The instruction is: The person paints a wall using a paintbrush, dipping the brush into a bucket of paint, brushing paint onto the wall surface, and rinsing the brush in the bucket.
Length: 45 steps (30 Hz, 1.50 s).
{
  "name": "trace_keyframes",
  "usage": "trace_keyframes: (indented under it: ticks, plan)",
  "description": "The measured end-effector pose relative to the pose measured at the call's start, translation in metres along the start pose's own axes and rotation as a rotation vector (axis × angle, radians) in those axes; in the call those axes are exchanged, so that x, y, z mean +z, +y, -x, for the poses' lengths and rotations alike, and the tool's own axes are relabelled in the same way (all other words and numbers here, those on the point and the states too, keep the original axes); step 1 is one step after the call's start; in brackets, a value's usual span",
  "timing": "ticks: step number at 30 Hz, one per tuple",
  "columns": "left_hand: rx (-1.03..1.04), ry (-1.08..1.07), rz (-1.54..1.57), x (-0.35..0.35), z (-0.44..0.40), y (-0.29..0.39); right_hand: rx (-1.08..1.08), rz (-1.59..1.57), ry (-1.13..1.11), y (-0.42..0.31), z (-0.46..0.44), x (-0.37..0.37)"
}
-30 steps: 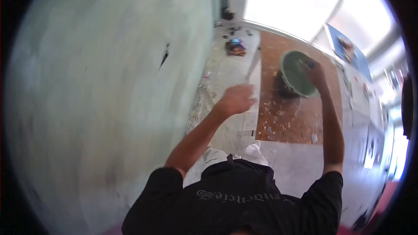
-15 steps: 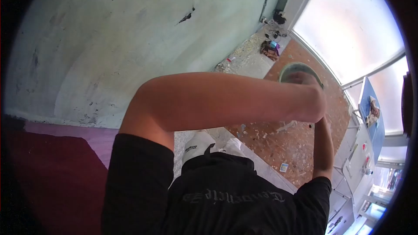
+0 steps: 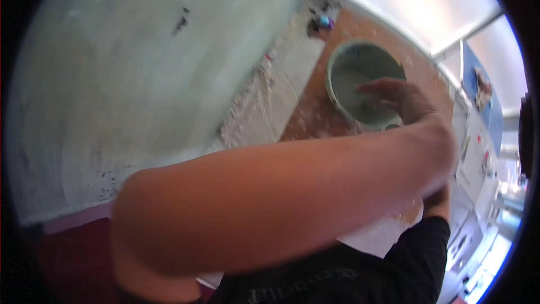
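My left arm stretches across the view from lower left to right. My left hand [image 3: 408, 98] is over the mouth of a pale green bucket [image 3: 333, 81], a little blurred. Its fingers point left and look apart, and I see nothing held in them. A greyish-green material [image 3: 357, 76] shows inside the bucket. My right forearm [image 3: 436, 201] comes up from the black sleeve at lower right. The left wrist and forearm hide my right hand, so its grip and what it touches do not show.
A pale green, marked wall [image 3: 140, 79] fills the left. Debris lies on a white strip [image 3: 264, 101] along its foot, beside brown floor [image 3: 306, 121]. Bright window panels [image 3: 416, 0], a blue board [image 3: 478, 84] and a white table [image 3: 475, 155] stand at right.
The view has shifted, and the bucket looks larger and shows more of its inside. My left forearm sits lower in view. My left hand's fingers now show more clearly over the bucket.
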<state>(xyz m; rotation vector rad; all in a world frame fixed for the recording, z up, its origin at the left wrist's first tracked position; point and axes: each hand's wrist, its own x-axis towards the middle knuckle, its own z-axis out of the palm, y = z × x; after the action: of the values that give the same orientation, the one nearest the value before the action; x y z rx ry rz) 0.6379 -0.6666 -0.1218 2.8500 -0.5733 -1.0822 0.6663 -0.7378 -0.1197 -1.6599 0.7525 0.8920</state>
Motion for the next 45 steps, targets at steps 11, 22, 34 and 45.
trace_keyframes:
  ticks: [11,22,34,45]
  plan:
    - [-0.005,-0.040,0.020,0.005,-0.001,0.023,-0.908,1.305,0.042,0.059,-0.180,-0.066]
    - [0.088,0.183,-0.035,-0.021,0.021,0.051,-0.824,1.264,0.064,0.068,-0.198,-0.100]
    - [-0.194,0.193,0.069,0.075,-0.076,-0.010,-1.176,1.225,0.379,0.088,-0.204,-0.127]
    - [-0.256,0.260,0.164,0.132,-0.068,-0.010,-1.415,1.333,0.188,0.105,-0.170,-0.149]
